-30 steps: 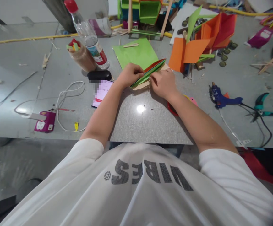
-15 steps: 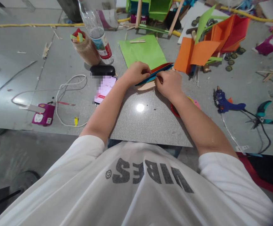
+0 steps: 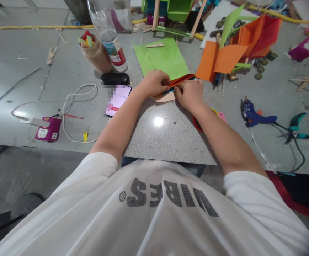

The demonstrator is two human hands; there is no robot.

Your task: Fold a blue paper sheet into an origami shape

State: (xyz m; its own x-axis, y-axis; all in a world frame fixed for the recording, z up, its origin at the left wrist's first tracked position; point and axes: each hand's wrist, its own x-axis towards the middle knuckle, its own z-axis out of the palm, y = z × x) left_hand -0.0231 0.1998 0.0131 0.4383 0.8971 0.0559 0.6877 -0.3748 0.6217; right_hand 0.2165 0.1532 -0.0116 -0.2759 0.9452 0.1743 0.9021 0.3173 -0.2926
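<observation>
Both hands meet at a layered bundle of coloured paper [image 3: 181, 81], with orange on top, blue beneath it and a tan sheet [image 3: 165, 97] at the near side. My left hand [image 3: 156, 82] pinches the bundle's left part between thumb and fingers. On the right part, my right hand [image 3: 191, 93] is closed with fingers curled on the paper; its fingertips are partly hidden. Just beyond lies a green sheet [image 3: 162, 58] with a wooden clothespin [image 3: 154, 45] on it. A red-and-yellow ring, perhaps a tape roll [image 3: 196, 124], shows partly under my right forearm.
To the left are a phone [image 3: 119, 100], a black case [image 3: 115, 78], a plastic bottle [image 3: 114, 51], a jar [image 3: 97, 57] and a charger cable [image 3: 65, 122]. On the right lie an orange paper construction [image 3: 230, 60], a blue glue gun [image 3: 257, 115] and pliers [image 3: 298, 129].
The orange layer has folded down over the blue, so less blue shows between my hands. Both hands stay in nearly the same place.
</observation>
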